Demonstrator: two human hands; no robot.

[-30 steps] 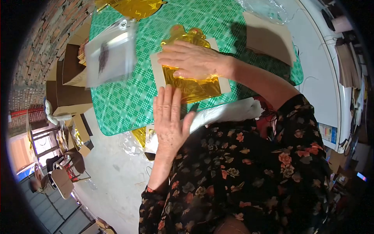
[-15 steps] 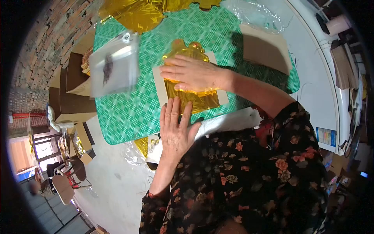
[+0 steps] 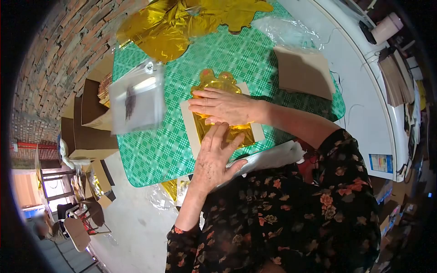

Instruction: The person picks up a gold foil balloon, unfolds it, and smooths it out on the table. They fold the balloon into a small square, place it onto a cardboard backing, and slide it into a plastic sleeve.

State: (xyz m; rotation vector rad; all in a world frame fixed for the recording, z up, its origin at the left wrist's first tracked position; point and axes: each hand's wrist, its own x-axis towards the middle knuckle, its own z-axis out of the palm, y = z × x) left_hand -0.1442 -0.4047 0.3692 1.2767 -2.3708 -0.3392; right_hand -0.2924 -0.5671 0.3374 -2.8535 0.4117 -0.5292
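A shiny gold foil piece (image 3: pixel 214 83) with rounded knobs at its top lies on a pale cardboard sheet (image 3: pixel 190 128) on the green checked tablecloth (image 3: pixel 150 154). My right hand (image 3: pixel 225 107) rests flat across the middle of the foil, fingers pointing left. Below it, my left hand (image 3: pixel 214 159) has its fingers spread over the foil's lower part, the fingertips close to the right hand. The palms hide much of the foil.
Gold foil pieces (image 3: pixel 166 29) lie at the table's far edge, beside clear plastic wrap (image 3: pixel 289 34). Cardboard sheets (image 3: pixel 304 73) are at the right, clear bags (image 3: pixel 139 102) at the left. Open boxes (image 3: pixel 93 132) stand left of the table; a white appliance (image 3: pixel 378 136) is at the right.
My left hand has moved up the foil, closer to my right hand. The view has shifted, so the table and the things on it appear lower.
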